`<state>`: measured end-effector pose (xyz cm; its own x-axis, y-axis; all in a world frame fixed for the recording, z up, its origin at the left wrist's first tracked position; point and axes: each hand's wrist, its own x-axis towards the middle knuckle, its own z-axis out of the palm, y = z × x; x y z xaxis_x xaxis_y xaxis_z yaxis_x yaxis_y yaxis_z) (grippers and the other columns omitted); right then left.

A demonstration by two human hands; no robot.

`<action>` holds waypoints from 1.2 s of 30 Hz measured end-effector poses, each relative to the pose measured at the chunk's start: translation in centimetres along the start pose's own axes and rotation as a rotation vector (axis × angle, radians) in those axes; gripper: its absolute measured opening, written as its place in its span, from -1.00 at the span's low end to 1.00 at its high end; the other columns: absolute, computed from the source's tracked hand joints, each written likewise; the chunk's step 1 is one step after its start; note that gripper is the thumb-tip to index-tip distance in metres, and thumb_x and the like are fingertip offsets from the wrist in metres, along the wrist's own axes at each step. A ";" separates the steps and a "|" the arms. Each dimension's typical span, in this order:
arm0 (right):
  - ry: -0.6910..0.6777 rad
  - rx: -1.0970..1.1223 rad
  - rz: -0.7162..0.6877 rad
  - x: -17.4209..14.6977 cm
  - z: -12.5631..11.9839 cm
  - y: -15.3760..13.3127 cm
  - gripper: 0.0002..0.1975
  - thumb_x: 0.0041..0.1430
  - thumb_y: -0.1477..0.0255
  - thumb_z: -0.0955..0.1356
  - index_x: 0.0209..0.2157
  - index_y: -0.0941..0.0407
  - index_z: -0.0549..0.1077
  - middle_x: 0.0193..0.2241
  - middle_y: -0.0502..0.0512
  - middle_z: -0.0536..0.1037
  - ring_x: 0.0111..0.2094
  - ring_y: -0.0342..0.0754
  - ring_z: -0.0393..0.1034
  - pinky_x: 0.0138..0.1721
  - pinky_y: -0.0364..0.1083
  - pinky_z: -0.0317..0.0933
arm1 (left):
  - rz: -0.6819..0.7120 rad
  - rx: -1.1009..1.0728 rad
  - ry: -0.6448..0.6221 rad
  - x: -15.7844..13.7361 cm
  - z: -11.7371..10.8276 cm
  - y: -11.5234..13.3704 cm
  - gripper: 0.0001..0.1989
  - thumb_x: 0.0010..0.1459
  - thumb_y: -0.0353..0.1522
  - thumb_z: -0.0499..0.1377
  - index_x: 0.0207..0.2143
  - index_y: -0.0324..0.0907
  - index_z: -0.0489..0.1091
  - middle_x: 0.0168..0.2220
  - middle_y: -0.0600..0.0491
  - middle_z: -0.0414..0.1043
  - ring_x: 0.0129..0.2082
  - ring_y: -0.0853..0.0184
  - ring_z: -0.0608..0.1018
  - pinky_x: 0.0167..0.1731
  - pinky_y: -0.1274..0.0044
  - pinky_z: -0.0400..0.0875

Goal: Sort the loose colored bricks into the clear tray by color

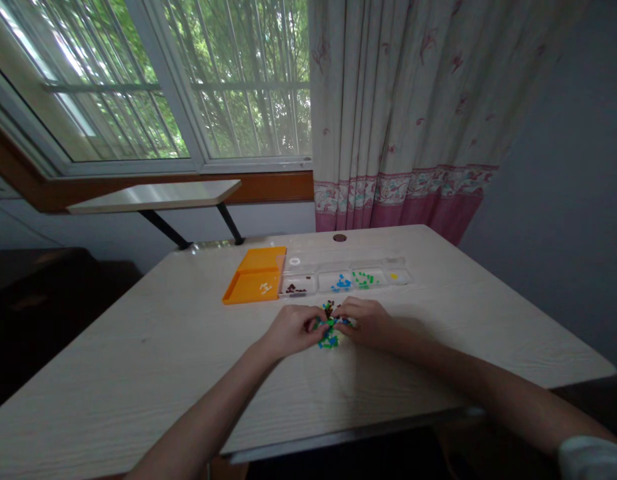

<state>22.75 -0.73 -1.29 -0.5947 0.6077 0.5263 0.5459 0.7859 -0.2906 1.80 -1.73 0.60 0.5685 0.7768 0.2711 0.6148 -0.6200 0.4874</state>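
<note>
A small pile of tiny coloured pieces, green, blue and dark brown, lies on the table in front of me. My left hand is at the pile's left side, its fingers curled and thumb and forefinger brought together. From the right, my right hand reaches in with its fingertips bent together among the pieces. The two hands' fingertips almost meet over the pile. Whatever is pinched between them is too small to make out, and the fingers hide part of the pile.
Behind the pile stands a clear compartment tray with brown, blue, green and yellow pieces sorted by colour. An open orange case with a few white pieces adjoins its left end. A raised shelf stands at the table's back left.
</note>
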 end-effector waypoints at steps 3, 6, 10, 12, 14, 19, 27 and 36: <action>0.004 0.012 -0.018 0.1 0.0 0.2 -0.86 0.05 0.38 0.34 -0.30 0.07 0.45 -0.37 0.02 0.52 -0.34 -0.14 0.41 -0.29 -0.20 0.25 | 0.007 0.012 0.016 0.0 0.3 0.1 -0.84 0.03 -0.33 0.10 -0.39 -0.21 0.43 -0.66 0.17 0.24 -0.65 0.52 0.26 -0.59 0.68 0.10; 0.002 0.036 -0.047 0.1 -0.1 0.2 -0.87 0.08 0.37 0.33 -0.31 0.07 0.46 -0.38 0.02 0.52 -0.35 -0.15 0.40 -0.31 -0.21 0.24 | 0.020 0.026 0.041 0.0 0.4 0.0 -0.83 0.04 -0.32 0.10 -0.38 -0.21 0.43 -0.67 0.17 0.24 -0.66 0.52 0.27 -0.59 0.68 0.10; 0.011 0.057 -0.059 0.1 -0.2 0.1 -0.89 0.07 0.38 0.33 -0.33 0.06 0.47 -0.41 0.00 0.51 -0.40 -0.17 0.39 -0.36 -0.22 0.23 | 0.029 0.031 0.057 0.0 0.4 0.0 -0.84 0.04 -0.33 0.10 -0.39 -0.20 0.43 -0.68 0.18 0.24 -0.66 0.53 0.28 -0.59 0.68 0.10; 0.024 0.070 -0.063 0.1 -0.2 0.0 -0.89 0.07 0.38 0.34 -0.34 0.06 0.47 -0.42 0.00 0.51 -0.39 -0.16 0.39 -0.36 -0.21 0.23 | 0.029 0.033 0.055 0.1 0.4 0.0 -0.85 0.03 -0.34 0.10 -0.39 -0.20 0.43 -0.68 0.18 0.24 -0.66 0.53 0.27 -0.59 0.68 0.11; 0.026 0.076 -0.063 0.1 -0.2 0.0 -0.88 0.07 0.37 0.33 -0.33 0.06 0.47 -0.41 0.01 0.51 -0.39 -0.16 0.39 -0.34 -0.21 0.23 | 0.025 0.033 0.051 0.1 0.4 0.0 -0.85 0.03 -0.34 0.10 -0.39 -0.20 0.43 -0.68 0.18 0.24 -0.66 0.53 0.27 -0.60 0.69 0.11; 0.010 0.060 -0.071 0.3 -0.5 -0.1 -0.88 0.07 0.38 0.33 -0.33 0.08 0.47 -0.42 0.02 0.51 -0.39 -0.16 0.39 -0.35 -0.21 0.22 | 0.034 0.026 0.050 0.1 0.5 -0.1 -0.86 0.03 -0.35 0.11 -0.40 -0.20 0.42 -0.68 0.19 0.23 -0.67 0.54 0.27 -0.60 0.70 0.11; 0.061 0.069 -0.043 0.2 -0.2 0.8 -0.88 0.09 0.38 0.32 -0.34 0.09 0.46 -0.42 0.03 0.51 -0.38 -0.17 0.38 -0.35 -0.22 0.22 | 0.020 0.014 0.070 0.0 0.0 0.0 -0.81 0.10 -0.30 0.06 -0.34 -0.21 0.40 -0.67 0.18 0.26 -0.66 0.52 0.30 -0.61 0.69 0.12; 0.370 -0.062 0.071 0.8 -3.2 3.3 -0.85 0.09 0.37 0.31 -0.34 0.11 0.48 -0.43 0.08 0.51 -0.39 -0.14 0.38 -0.35 -0.18 0.24 | -0.101 0.299 -0.008 0.1 -1.3 -2.1 -0.78 0.14 -0.32 -0.01 -0.27 -0.16 0.40 -0.47 0.06 0.47 -0.49 0.38 0.48 -0.50 0.61 0.23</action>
<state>25.96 1.93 0.73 -0.3067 0.5690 0.7630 0.6193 0.7281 -0.2940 -0.16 -0.25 0.67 0.4999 0.8358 0.2269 0.8011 -0.5458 0.2455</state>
